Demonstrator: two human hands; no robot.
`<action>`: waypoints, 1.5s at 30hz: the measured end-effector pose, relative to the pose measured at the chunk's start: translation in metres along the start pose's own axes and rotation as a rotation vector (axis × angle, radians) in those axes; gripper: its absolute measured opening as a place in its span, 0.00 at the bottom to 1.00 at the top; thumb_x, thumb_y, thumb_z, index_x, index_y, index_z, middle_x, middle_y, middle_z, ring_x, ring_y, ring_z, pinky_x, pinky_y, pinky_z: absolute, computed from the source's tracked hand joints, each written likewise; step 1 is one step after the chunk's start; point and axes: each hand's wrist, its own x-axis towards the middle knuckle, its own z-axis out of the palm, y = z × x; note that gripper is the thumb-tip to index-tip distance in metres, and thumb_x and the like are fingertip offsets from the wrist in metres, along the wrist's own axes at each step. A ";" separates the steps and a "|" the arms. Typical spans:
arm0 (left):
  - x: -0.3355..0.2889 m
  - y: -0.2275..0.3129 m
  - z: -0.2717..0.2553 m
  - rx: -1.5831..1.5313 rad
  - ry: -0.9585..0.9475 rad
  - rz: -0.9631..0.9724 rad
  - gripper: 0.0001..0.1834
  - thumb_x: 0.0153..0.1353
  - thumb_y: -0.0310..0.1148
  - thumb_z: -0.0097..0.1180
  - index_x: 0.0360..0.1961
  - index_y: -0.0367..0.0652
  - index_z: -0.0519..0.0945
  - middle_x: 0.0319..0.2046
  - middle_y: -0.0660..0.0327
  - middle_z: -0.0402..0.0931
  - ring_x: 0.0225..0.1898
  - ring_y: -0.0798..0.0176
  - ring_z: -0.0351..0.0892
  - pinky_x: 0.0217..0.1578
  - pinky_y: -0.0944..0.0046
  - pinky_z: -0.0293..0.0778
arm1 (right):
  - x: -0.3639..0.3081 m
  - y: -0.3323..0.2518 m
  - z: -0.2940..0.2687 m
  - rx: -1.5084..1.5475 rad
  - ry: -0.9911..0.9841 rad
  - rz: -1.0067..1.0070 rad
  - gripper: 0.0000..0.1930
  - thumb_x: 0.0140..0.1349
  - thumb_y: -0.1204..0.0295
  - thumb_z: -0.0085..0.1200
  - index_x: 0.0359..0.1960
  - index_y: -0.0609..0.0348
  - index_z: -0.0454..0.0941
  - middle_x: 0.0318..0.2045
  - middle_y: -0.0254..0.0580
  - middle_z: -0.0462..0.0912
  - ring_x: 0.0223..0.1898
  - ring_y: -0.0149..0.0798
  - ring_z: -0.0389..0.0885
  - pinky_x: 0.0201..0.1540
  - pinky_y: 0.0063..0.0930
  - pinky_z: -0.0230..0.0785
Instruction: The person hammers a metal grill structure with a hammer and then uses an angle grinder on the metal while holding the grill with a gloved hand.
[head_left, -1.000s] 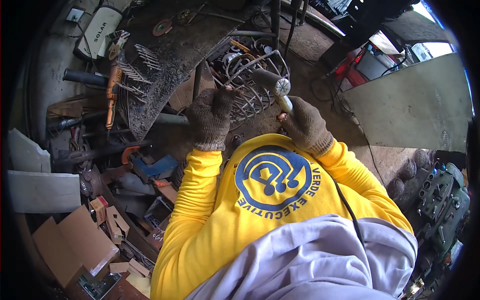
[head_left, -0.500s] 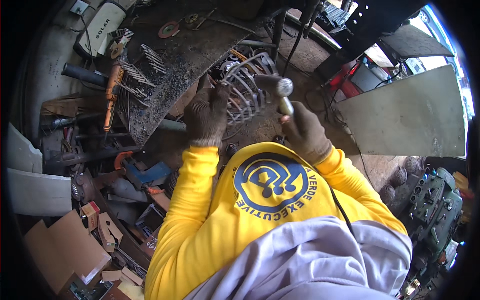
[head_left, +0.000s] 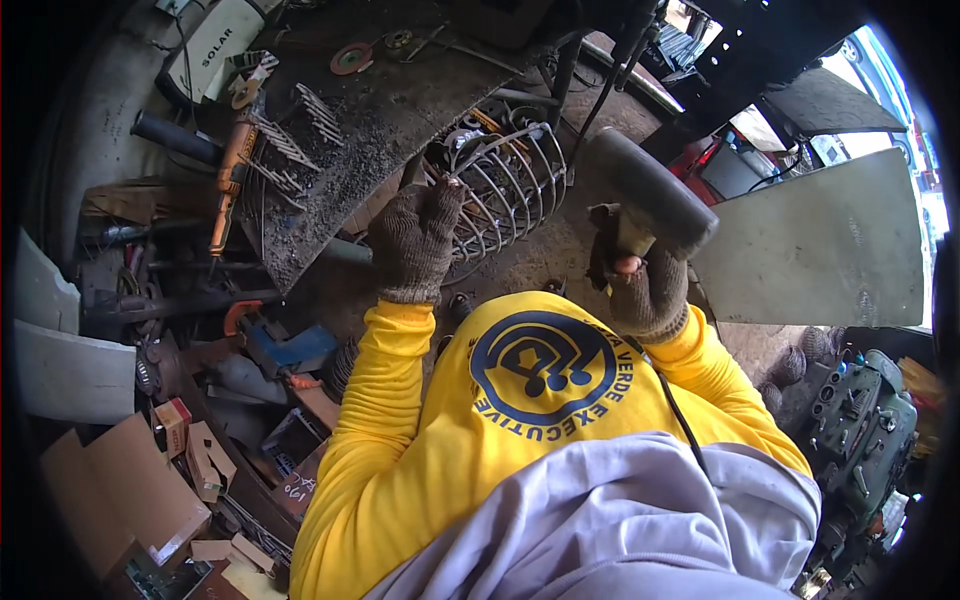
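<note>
My left hand, in a brown knit glove, is closed on the near left end of a curved cage of metal rods. The cage has several parallel bars joined by cross rods and is held out in front of me. My right hand, in a matching glove with a bare fingertip showing, grips a hammer by its handle. The hammer's thick, dark cylindrical head is raised to the right of the cage, apart from it. Most of the handle is hidden by the fingers.
A gritty metal workbench at the far left bears an orange angle grinder, short metal rods and a disc. Cardboard boxes crowd the lower left. A pale sheet panel leans at right, near a green machine.
My right hand has lifted the hammer up and to the right, away from the cage. The left hand keeps its grip on the cage, which was blurred before and is sharper now.
</note>
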 end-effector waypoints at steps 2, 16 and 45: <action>-0.003 0.002 -0.002 -0.046 0.009 -0.010 0.23 0.64 0.50 0.60 0.22 0.40 0.81 0.19 0.52 0.78 0.22 0.49 0.78 0.26 0.54 0.70 | 0.000 0.004 0.000 0.054 -0.008 -0.012 0.16 0.69 0.64 0.53 0.49 0.65 0.76 0.28 0.42 0.80 0.30 0.40 0.80 0.37 0.30 0.72; -0.009 0.018 -0.015 -0.019 0.081 0.054 0.23 0.63 0.52 0.62 0.25 0.40 0.83 0.20 0.54 0.79 0.22 0.52 0.79 0.26 0.56 0.71 | 0.004 0.023 0.010 -0.492 -0.215 0.122 0.18 0.61 0.64 0.62 0.50 0.57 0.77 0.34 0.53 0.83 0.36 0.57 0.84 0.37 0.44 0.74; 0.004 0.010 -0.025 -0.224 0.034 -0.113 0.20 0.61 0.46 0.66 0.26 0.37 0.84 0.20 0.56 0.79 0.22 0.58 0.77 0.29 0.59 0.70 | 0.014 0.013 0.008 -0.331 -0.165 0.073 0.20 0.63 0.60 0.61 0.49 0.62 0.76 0.33 0.52 0.84 0.35 0.55 0.85 0.39 0.39 0.76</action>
